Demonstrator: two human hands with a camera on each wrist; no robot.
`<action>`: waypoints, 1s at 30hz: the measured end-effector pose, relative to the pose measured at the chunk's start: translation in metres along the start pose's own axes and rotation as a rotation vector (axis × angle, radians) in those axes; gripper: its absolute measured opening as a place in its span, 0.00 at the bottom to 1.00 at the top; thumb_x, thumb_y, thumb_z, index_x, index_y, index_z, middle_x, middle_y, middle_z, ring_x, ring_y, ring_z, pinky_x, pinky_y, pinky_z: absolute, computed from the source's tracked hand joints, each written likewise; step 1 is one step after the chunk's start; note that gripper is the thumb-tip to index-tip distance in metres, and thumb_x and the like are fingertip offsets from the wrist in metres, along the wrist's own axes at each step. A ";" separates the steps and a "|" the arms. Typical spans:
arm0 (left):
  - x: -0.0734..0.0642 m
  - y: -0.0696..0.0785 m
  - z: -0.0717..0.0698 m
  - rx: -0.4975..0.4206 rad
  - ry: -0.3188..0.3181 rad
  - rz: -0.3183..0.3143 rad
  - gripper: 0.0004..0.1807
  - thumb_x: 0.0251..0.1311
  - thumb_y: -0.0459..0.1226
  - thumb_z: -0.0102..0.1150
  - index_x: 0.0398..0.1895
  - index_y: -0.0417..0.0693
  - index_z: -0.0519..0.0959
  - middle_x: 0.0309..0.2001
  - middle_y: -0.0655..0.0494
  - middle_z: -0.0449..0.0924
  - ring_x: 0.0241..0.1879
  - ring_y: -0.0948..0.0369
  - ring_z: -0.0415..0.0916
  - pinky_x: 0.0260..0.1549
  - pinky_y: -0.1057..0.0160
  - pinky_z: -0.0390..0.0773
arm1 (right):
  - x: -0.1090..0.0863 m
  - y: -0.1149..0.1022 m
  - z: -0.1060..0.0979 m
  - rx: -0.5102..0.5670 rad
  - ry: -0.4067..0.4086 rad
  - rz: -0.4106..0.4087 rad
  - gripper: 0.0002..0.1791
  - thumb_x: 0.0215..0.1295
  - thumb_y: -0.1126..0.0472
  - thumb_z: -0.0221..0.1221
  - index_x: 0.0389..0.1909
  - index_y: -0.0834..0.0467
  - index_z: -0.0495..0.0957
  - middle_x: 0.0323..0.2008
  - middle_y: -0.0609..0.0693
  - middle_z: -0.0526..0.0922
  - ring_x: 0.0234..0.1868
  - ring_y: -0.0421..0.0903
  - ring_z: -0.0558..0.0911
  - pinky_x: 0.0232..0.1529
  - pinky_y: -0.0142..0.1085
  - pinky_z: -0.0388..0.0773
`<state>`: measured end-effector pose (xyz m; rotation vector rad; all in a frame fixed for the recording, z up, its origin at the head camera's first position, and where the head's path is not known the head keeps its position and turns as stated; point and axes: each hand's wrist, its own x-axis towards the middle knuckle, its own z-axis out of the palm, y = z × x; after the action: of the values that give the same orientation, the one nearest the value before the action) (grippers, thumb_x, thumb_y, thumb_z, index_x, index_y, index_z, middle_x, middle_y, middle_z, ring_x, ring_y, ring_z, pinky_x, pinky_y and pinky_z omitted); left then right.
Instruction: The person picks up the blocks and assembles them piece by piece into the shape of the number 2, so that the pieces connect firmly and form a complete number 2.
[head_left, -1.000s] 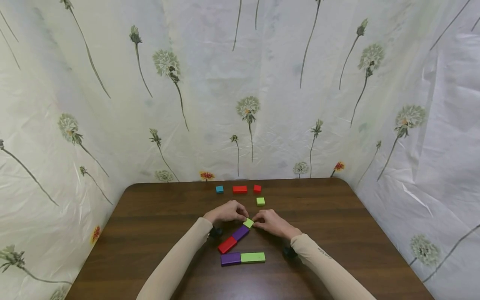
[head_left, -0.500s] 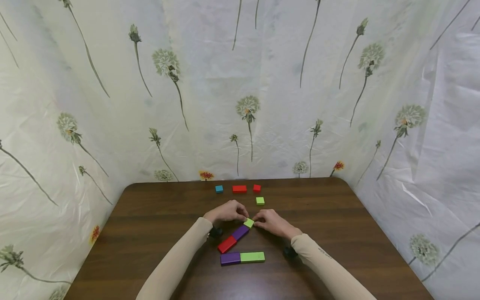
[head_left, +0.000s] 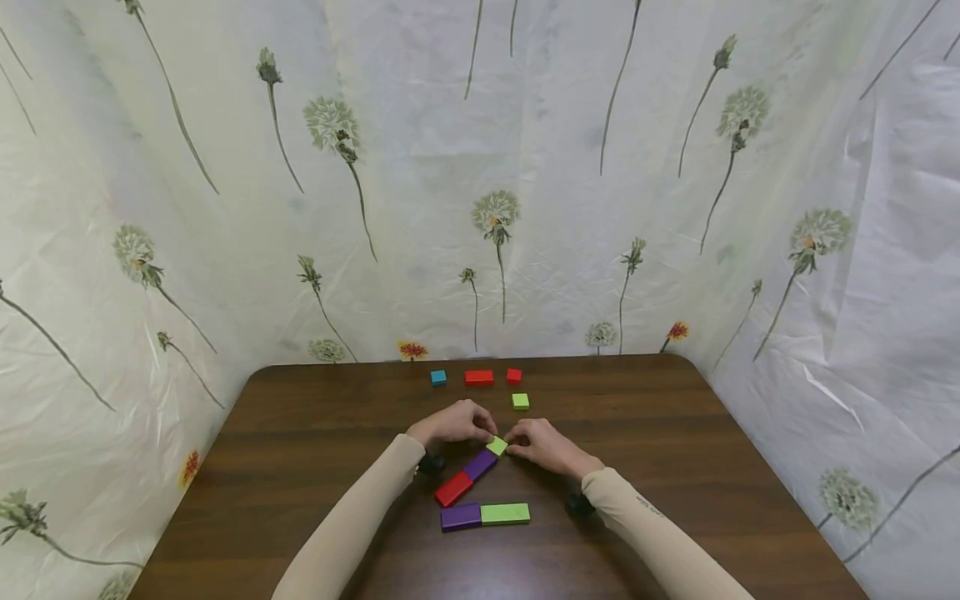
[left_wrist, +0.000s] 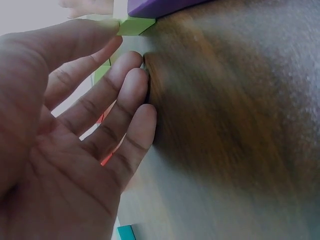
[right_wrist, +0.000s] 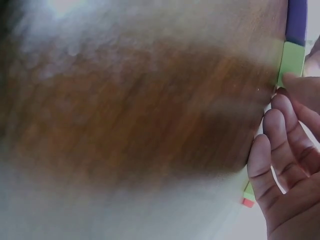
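Note:
A small light-green block lies at the upper end of a slanted row, against a purple block with a red block below it. My left hand has its thumb and index fingertips at the green block's left side; the left wrist view shows the thumb touching it, other fingers loosely bent near the table. From the opposite side my right hand pinches at the same block, its thumb on the block's end in the right wrist view. Both hands partly cover its edges.
Nearer me, a purple block and a long green block lie end to end. Toward the far edge are a blue block, a long red block, a small red block and another green block. A flowered curtain hangs behind the table.
The small green block shifts very slightly between the fingertips and back. Both hands stay in nearly the same place, and the other blocks keep their positions.

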<state>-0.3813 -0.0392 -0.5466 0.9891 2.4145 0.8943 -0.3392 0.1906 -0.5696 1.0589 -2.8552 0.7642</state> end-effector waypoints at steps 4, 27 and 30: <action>0.001 0.000 -0.001 -0.001 0.005 -0.004 0.06 0.62 0.40 0.62 0.39 0.55 0.85 0.33 0.66 0.83 0.31 0.69 0.75 0.35 0.70 0.76 | 0.001 -0.001 -0.001 -0.001 -0.004 0.001 0.07 0.63 0.58 0.63 0.40 0.52 0.85 0.37 0.43 0.83 0.39 0.38 0.80 0.39 0.32 0.77; -0.002 0.000 -0.005 -0.005 0.008 0.002 0.09 0.66 0.41 0.58 0.44 0.53 0.85 0.36 0.67 0.83 0.31 0.70 0.74 0.35 0.70 0.76 | -0.006 0.007 -0.014 0.027 0.013 0.054 0.09 0.61 0.57 0.65 0.42 0.50 0.85 0.37 0.40 0.85 0.37 0.35 0.79 0.39 0.32 0.77; -0.002 0.001 -0.007 0.006 0.009 -0.005 0.09 0.66 0.41 0.58 0.44 0.52 0.84 0.36 0.67 0.83 0.31 0.69 0.74 0.35 0.70 0.76 | -0.005 0.007 -0.020 0.047 0.031 0.062 0.08 0.60 0.59 0.66 0.41 0.51 0.85 0.35 0.40 0.84 0.35 0.35 0.79 0.37 0.31 0.77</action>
<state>-0.3835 -0.0433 -0.5408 0.9834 2.4275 0.8916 -0.3427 0.2076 -0.5559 0.9592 -2.8701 0.8482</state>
